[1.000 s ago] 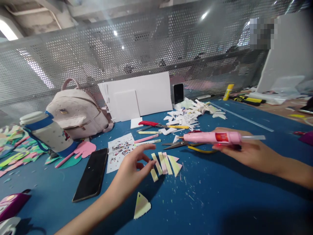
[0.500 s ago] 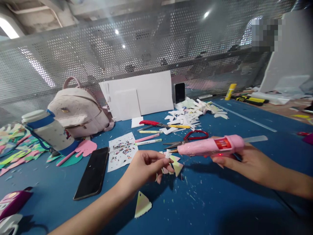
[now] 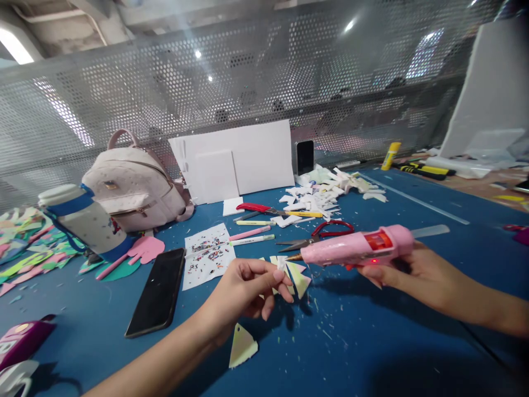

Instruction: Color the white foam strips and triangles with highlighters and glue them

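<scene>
A pink hot glue gun is gripped in my right hand, a clear glue stick poking from its back and a red light lit on its side. Its metal nozzle points left at a small white piece pinched between the thumb and fingers of my left hand. Whether nozzle and piece touch, I cannot tell. Behind those fingers lie pale yellow and pink triangular pieces, partly hidden. Another yellow triangle with a small hole rests below my left wrist.
Red-handled scissors lie just behind the nozzle. Farther back are a utility knife, pens and white scraps. A phone, a bottle and a backpack occupy the left side. White boards stand behind.
The white piece and my left fingertips have shifted slightly left and down. The glue gun's back end has turned a little, and its nozzle stays close to the piece.
</scene>
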### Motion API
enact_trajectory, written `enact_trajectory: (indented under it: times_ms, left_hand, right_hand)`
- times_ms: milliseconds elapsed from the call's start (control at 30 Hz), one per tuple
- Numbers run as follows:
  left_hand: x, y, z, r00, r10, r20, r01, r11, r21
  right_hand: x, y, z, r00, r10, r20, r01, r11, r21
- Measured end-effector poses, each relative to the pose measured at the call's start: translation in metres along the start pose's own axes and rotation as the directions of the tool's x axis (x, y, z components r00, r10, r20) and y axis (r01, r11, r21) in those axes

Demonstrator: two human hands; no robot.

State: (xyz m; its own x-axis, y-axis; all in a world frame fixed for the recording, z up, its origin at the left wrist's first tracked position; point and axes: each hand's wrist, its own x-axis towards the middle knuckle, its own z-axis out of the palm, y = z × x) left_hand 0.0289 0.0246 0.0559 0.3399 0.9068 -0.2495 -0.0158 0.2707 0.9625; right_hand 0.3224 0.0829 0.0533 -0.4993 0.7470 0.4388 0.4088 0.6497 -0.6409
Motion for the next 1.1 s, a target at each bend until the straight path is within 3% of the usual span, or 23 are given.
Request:
enact_trajectory:
  times_ms: [633, 1100]
  left_hand:
    - [-0.0061, 0.0092, 0.0052, 1.0, -0.005, -0.014, 0.006, 0.998, 0.07]
    - [-0.0019, 0.0027, 0.002, 1.0, 0.018, 0.001, -0.018, 0.998, 0.065]
  right_hand:
    - [0.0002, -0.0014, 0.0003, 1.0, -0.018, 0.001, 0.018, 0.999, 0.038]
    - [-0.0007, 0.0011, -0.0005, 1.0, -0.019, 0.013, 0.019, 1.0, 0.003]
